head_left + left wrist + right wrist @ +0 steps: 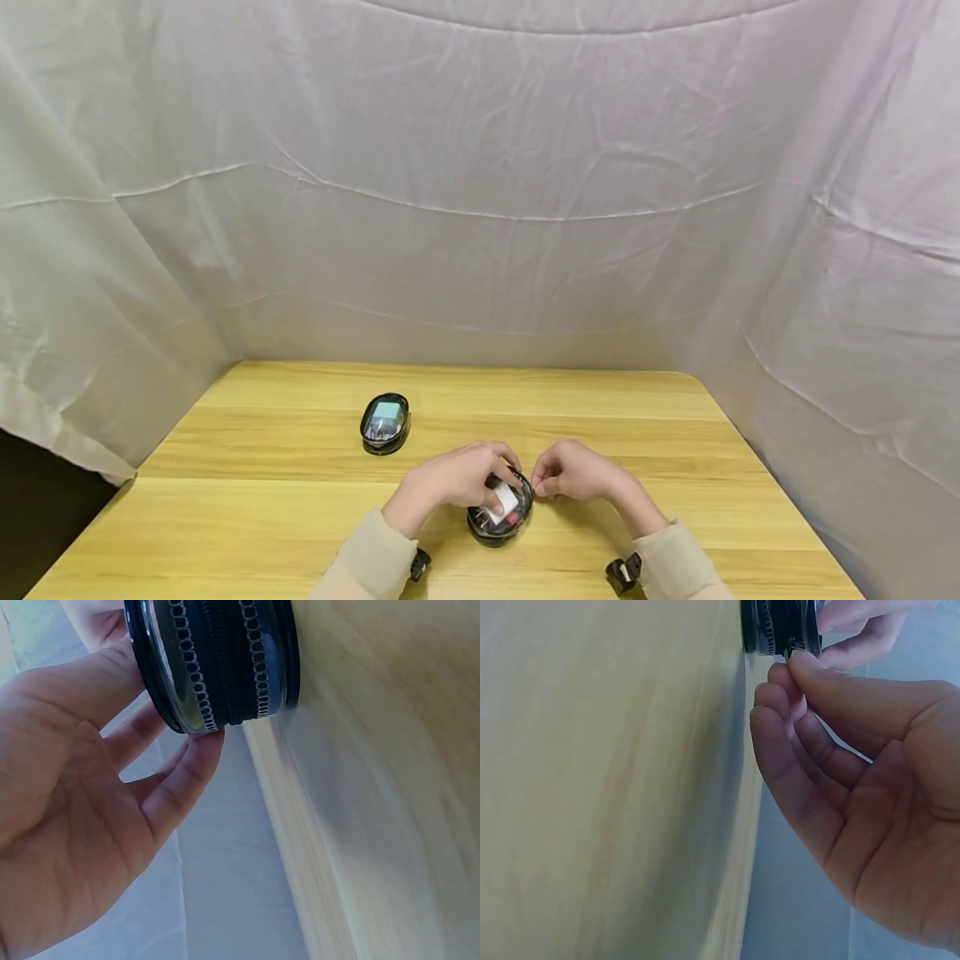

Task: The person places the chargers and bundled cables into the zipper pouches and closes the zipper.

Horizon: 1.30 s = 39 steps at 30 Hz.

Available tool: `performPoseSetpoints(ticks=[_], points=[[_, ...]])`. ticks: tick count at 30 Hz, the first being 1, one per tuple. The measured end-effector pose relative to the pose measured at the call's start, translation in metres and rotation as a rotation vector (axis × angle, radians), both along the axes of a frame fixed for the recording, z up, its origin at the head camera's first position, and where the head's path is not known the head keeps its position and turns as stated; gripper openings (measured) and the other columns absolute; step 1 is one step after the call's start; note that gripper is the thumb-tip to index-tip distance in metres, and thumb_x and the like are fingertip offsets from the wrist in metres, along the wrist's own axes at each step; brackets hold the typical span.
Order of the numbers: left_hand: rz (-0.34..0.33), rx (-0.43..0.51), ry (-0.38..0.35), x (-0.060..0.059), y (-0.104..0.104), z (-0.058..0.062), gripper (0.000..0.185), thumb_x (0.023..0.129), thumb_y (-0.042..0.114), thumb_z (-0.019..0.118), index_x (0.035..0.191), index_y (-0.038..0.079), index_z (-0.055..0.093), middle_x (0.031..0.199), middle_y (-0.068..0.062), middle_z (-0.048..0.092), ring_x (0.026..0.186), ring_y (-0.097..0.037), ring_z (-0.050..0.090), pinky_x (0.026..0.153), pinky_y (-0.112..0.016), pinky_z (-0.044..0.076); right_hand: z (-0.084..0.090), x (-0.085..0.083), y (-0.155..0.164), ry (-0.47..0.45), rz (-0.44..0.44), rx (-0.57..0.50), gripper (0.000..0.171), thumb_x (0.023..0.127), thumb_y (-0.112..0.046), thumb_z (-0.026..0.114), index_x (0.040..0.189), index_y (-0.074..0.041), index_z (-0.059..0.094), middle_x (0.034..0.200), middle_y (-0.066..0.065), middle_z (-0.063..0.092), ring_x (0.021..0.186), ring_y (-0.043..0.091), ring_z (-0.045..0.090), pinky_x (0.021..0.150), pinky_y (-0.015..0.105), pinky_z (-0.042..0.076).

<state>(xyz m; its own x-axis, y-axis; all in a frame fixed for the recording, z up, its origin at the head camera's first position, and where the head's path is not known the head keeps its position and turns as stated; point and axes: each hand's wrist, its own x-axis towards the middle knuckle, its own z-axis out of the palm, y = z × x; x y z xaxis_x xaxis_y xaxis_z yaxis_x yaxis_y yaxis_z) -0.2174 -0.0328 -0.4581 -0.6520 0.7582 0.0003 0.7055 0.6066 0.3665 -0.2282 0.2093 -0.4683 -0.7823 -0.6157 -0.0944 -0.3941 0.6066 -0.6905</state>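
A small oval zip pouch [491, 536] with black trim and clear sides sits on the table, near its front. Through its top a white item [506, 500] and a small pink one [512, 517] show. My left hand [459, 477] grips the pouch from the left, thumb and fingers spread over its top and far side. In the left wrist view a black zipper [221, 667] runs round the pouch's side wall. At the pouch's right side my right hand [583, 472] pinches the zipper pull between thumb and forefinger; the fingertips mostly hide the pull.
A second clear oval pouch [385, 446] with black trim stands farther back on the left, with a light blue item [387, 410] inside. The wooden table [262, 525] is bounded by pale cloth [480, 267] at the back and sides.
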Motion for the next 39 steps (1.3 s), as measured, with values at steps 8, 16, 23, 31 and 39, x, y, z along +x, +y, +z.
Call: performPoseSetpoints(ticks=[8, 16, 23, 31, 39], points=[[0.056, 0.023, -0.015, 0.0, -0.0004, 0.001, 0.041, 0.078, 0.028, 0.091, 0.118, 0.02, 0.08, 0.129, 0.007, 0.066, 0.115, -0.01, 0.062, 0.1, -0.025, 0.051, -0.0051, -0.0016, -0.0037, 0.02, -0.05, -0.024, 0.01, 0.093, -0.001, 0.074, 0.084, -0.006, 0.074, 0.072, 0.001, 0.068, 0.062, 0.011, 0.059, 0.056, 0.023, 0.051], [0.048, 0.015, 0.037, -0.0013, -0.0003, 0.0024, 0.047, 0.078, 0.036, 0.09, 0.121, 0.022, 0.079, 0.138, 0.006, 0.064, 0.124, -0.016, 0.062, 0.106, -0.031, 0.05, -0.0065, -0.0027, -0.0063, 0.06, -0.071, -0.029, 0.013, 0.092, 0.003, 0.073, 0.083, -0.006, 0.073, 0.073, 0.002, 0.068, 0.065, 0.015, 0.061, 0.055, 0.023, 0.051], [-0.028, 0.024, 0.056, -0.0028, 0.0001, -0.0004, 0.046, 0.078, 0.034, 0.09, 0.121, 0.022, 0.079, 0.137, 0.008, 0.066, 0.126, -0.012, 0.06, 0.109, -0.029, 0.048, -0.0054, -0.003, -0.0067, 0.058, -0.064, -0.025, 0.013, 0.093, 0.003, 0.072, 0.083, -0.006, 0.073, 0.074, 0.003, 0.069, 0.066, 0.015, 0.061, 0.055, 0.022, 0.051], [-0.021, 0.003, 0.045, -0.0002, 0.0027, 0.0007, 0.042, 0.08, 0.032, 0.088, 0.12, 0.021, 0.08, 0.134, 0.008, 0.067, 0.124, -0.011, 0.061, 0.108, -0.027, 0.048, -0.0071, -0.0032, -0.0043, 0.046, -0.06, -0.026, 0.012, 0.093, 0.002, 0.072, 0.083, -0.005, 0.073, 0.074, 0.003, 0.069, 0.065, 0.014, 0.06, 0.055, 0.022, 0.05], [0.014, 0.012, 0.019, 0.0007, 0.0047, 0.0016, 0.04, 0.079, 0.029, 0.089, 0.117, 0.018, 0.08, 0.132, 0.008, 0.067, 0.119, -0.009, 0.062, 0.102, -0.024, 0.051, -0.0073, -0.0035, -0.0022, 0.038, -0.05, -0.024, 0.011, 0.092, 0.001, 0.073, 0.083, -0.005, 0.073, 0.073, 0.003, 0.068, 0.064, 0.014, 0.06, 0.054, 0.021, 0.051]])
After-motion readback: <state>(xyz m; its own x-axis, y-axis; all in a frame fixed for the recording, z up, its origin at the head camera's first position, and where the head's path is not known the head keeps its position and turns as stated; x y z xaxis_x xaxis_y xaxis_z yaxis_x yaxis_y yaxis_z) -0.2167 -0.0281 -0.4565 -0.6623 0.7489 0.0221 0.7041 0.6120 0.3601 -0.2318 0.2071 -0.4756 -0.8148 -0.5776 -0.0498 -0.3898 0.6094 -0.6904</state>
